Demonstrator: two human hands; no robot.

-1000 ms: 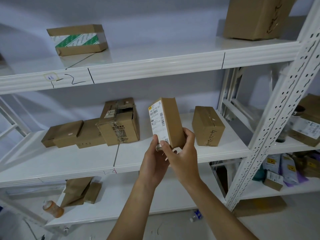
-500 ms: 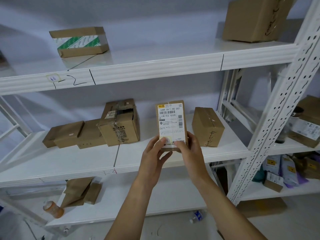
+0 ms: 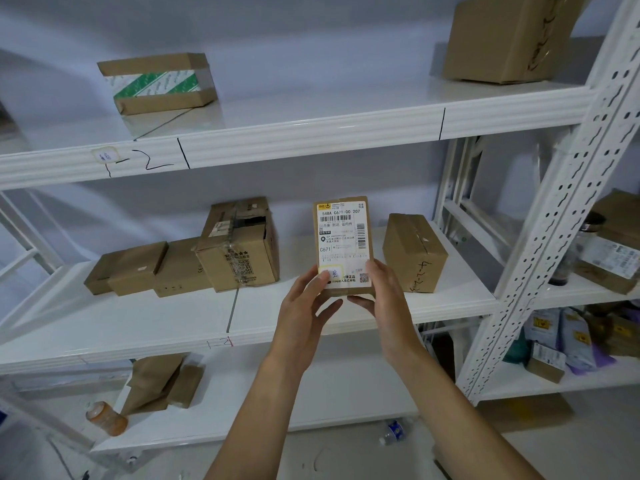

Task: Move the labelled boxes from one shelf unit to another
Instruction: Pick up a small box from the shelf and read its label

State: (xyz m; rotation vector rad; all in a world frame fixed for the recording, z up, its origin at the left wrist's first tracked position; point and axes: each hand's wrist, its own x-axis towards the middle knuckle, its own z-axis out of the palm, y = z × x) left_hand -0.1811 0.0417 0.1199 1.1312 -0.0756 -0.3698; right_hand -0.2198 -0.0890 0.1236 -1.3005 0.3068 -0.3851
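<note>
I hold a small cardboard box [image 3: 342,237] upright in front of the middle shelf [image 3: 311,317], its white shipping label facing me. My left hand [image 3: 306,308] grips its lower left corner, thumb on the label. My right hand [image 3: 388,299] grips its lower right edge. Behind it on the middle shelf stand a taped carton [image 3: 242,244], two flat brown boxes [image 3: 138,268] to its left, and a box with handwriting [image 3: 414,252] to the right.
The top shelf [image 3: 277,133] carries a green-and-white taped box [image 3: 157,83] and a large carton [image 3: 509,36]. A perforated white upright [image 3: 554,216] separates a second shelf unit at right, holding parcels [image 3: 613,251] and bags. Paper bags [image 3: 159,382] and a bottle [image 3: 107,419] lie low left.
The box was turned from edge-on so that its label faces me, then lifted slightly. My left thumb has slid onto the label's lower corner.
</note>
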